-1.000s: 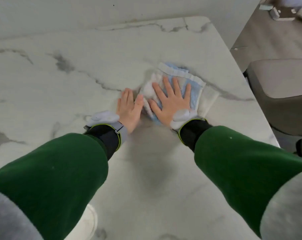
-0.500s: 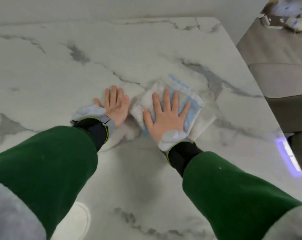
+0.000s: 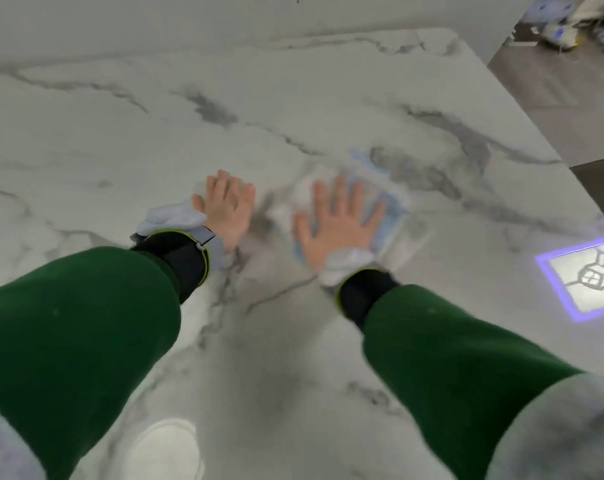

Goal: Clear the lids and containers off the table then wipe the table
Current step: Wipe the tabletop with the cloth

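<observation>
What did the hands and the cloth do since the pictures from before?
The left hand drew away from the cloth, leaving a gap of bare table. The right hand slid the cloth along toward the person. A purple-edged light patch came into view. The right palm stayed flat on the cloth, nothing gripped.

No words, numbers or brand names can be read anywhere. One sign is seen: a lit square with a violet border (image 3: 586,279), cast on the marble surface (image 3: 293,109) at its right edge, with a line pattern of joined hexagonal shapes inside. It is cut off by the frame's edge.
</observation>
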